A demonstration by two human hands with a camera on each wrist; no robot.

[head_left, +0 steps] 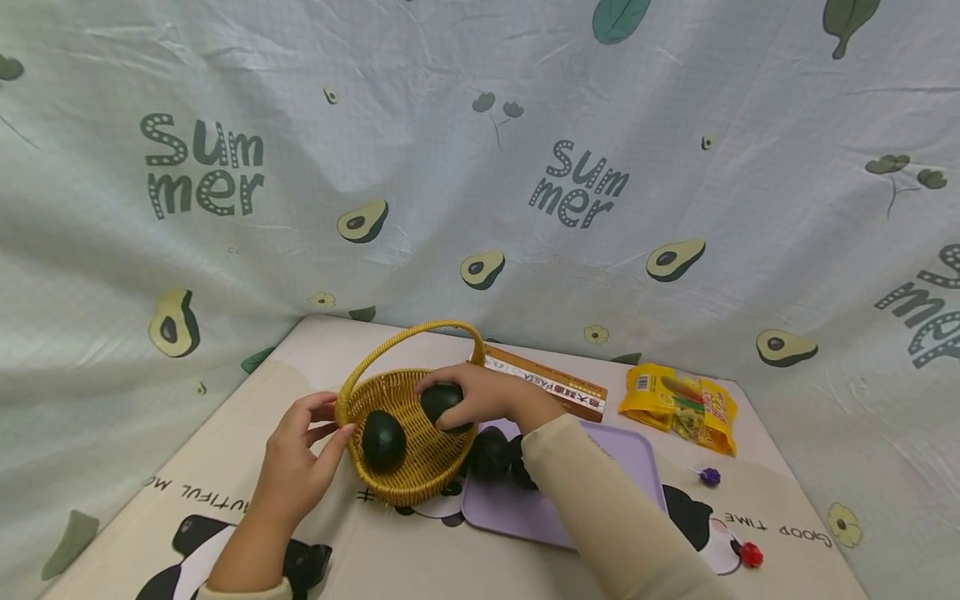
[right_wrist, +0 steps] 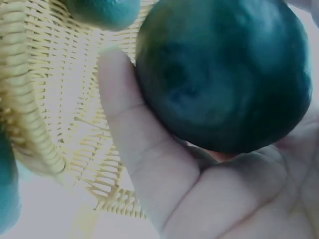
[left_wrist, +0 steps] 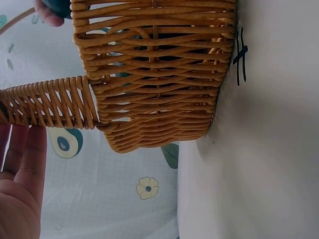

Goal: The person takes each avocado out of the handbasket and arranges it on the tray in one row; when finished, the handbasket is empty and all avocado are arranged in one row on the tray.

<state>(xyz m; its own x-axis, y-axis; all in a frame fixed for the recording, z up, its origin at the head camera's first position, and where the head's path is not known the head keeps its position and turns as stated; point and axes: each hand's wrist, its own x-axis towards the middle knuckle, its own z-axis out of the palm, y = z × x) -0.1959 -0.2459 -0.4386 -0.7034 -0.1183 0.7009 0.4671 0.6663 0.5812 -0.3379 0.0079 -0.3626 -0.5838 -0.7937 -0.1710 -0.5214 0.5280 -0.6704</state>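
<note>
A yellow wicker basket (head_left: 416, 492) with a tall arched handle (head_left: 390, 340) stands on the table. My left hand (head_left: 296, 462) holds the foot of that handle at the basket's left side, thumb in front and fingers behind. In the left wrist view, its fingers (left_wrist: 31, 159) reach the woven handle. One dark green avocado (head_left: 384, 442) lies inside the basket. Over the basket's right part, my right hand (head_left: 487, 396) grips another avocado (head_left: 442, 404), thumb and fingers around it; the right wrist view shows this avocado (right_wrist: 224, 74) large against the palm.
Right of the basket is a purple tray (head_left: 630, 454) with dark avocados (head_left: 490, 454) at its left end, partly hidden by my right sleeve. Behind lie a pasta box (head_left: 555, 383) and a yellow bag (head_left: 678, 404). A purple lollipop (head_left: 709, 477) and red lollipop (head_left: 750, 554) lie at right.
</note>
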